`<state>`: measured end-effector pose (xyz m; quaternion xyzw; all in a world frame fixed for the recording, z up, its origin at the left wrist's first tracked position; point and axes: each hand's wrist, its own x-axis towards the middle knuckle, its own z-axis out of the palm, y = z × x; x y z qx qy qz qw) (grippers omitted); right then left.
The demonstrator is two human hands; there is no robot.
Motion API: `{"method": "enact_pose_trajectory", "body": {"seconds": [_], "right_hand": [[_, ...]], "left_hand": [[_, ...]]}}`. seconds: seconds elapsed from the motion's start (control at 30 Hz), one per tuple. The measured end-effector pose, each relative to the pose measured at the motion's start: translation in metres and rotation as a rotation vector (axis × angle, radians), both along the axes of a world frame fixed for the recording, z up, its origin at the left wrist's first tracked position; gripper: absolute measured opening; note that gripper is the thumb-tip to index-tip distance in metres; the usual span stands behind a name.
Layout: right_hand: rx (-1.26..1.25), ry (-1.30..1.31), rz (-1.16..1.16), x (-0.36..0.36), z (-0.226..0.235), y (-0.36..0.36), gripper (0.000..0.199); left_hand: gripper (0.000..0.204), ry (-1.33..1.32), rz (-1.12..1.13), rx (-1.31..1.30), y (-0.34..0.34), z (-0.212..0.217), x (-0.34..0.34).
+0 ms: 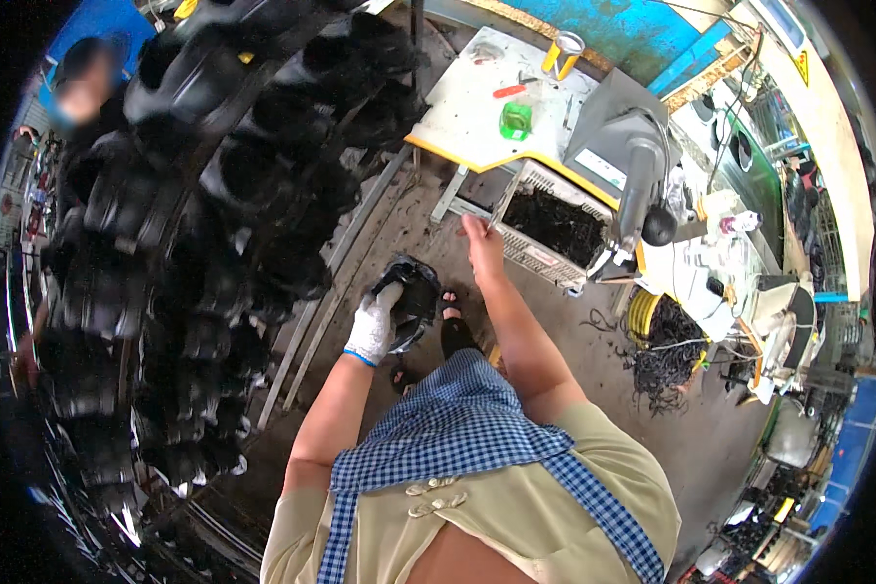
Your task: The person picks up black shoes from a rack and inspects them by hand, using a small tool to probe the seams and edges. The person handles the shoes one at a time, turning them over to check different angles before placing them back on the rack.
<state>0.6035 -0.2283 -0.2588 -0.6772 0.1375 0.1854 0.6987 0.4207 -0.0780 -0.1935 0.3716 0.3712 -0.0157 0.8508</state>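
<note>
My left hand (371,326), in a white knit glove with a blue cuff, grips the near left rim of a black hollow moulded part (418,304), its thumb side over the opening. The part hangs tilted above the floor, its inside dark. My bare right hand (479,248) is farther forward, beside the near left corner of a beige plastic crate (528,263). That hand appears edge-on and its fingers are mostly hidden, so whether it holds anything does not show. Black rubber scraps (555,224) lie in the crate.
Stacked black moulded parts (234,185) fill the left side behind a metal rail. A white worktable (448,122) with a green container (516,122) and yellow tape roll (563,54) stands ahead, beside a grey machine (642,161). Scraps heap by a yellow hoop (642,313). Another person (86,83) is far left.
</note>
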Motion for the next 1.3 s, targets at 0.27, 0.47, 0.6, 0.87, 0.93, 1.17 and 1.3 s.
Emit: {"method": "enact_pose_trajectory", "body": {"seconds": [0.27, 0.47, 0.6, 0.87, 0.93, 1.17, 1.3], "right_hand": [[-0.117, -0.255, -0.61, 0.245, -0.095, 0.002, 0.03], [-0.03, -0.16, -0.719, 0.29, -0.09, -0.005, 0.022], [-0.13, -0.154, -0.743, 0.299, -0.085, -0.017, 0.019], [-0.357, -0.444, -0.582, 0.305, -0.059, -0.031, 0.025], [-0.544, -0.538, -0.54, 0.312, -0.079, -0.042, 0.025], [-0.089, -0.103, -0.631, 0.306, -0.073, -0.047, 0.023], [0.236, 0.026, -0.771, 0.295, -0.079, -0.054, 0.023]], "left_hand": [[0.033, -0.026, 0.041, -0.042, -0.002, -0.022, 0.122], [0.04, 0.13, 0.087, 0.064, -0.005, -0.039, 0.189], [0.05, 0.119, -0.054, 0.177, -0.004, -0.039, 0.239], [0.059, 0.136, -0.265, 0.479, 0.012, -0.13, 0.321], [0.054, 0.138, -0.28, 0.498, 0.01, -0.124, 0.343], [0.036, 0.07, -0.196, 0.41, 0.004, -0.154, 0.394], [0.027, 0.045, -0.12, 0.063, -0.006, -0.108, 0.41]]}}
